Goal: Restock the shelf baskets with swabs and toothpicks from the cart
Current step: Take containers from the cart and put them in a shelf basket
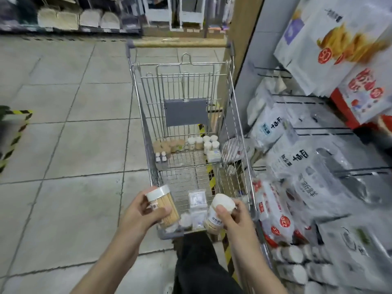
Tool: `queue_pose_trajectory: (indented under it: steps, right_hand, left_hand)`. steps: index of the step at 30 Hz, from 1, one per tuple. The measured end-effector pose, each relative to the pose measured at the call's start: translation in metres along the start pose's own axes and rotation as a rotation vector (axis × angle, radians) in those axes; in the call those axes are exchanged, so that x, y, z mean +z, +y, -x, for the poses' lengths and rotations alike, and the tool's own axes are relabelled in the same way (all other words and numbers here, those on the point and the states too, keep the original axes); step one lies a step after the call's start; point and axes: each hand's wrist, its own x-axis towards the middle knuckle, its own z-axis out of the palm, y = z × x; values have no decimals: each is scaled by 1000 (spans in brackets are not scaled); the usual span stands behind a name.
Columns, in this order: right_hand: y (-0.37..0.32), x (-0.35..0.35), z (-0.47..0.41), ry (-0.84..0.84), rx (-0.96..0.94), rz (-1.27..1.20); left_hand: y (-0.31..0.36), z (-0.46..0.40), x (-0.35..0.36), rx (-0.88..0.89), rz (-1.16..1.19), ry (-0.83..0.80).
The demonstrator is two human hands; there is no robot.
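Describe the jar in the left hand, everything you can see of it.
The toothpick jar is a clear plastic cylinder with a white screw-style lid, packed full of pale wooden sticks standing lengthwise. A small printed label sits on its side near the lid. It is tilted, lid up and toward the left, held over the near end of the cart. The left hand grips it, thumb across the front, fingers behind.

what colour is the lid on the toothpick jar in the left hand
White, on the toothpick jar that the left hand holds; the head view shows it.
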Motion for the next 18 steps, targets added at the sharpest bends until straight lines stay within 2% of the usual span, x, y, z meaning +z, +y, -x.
queue_pose_trajectory:
  steps: [6, 10, 18]
  right_hand:
    - [-18, 5, -121, -44, 57, 71]
    - [-19, 7, -201, -58, 92, 115]
    - [14, 15, -344, -134, 167, 269]
  left_hand:
    - [20, -100, 27, -46, -81, 116]
    - [26, -170, 53, -89, -96, 138]
    - [-4, -302, 83, -150, -238, 192]
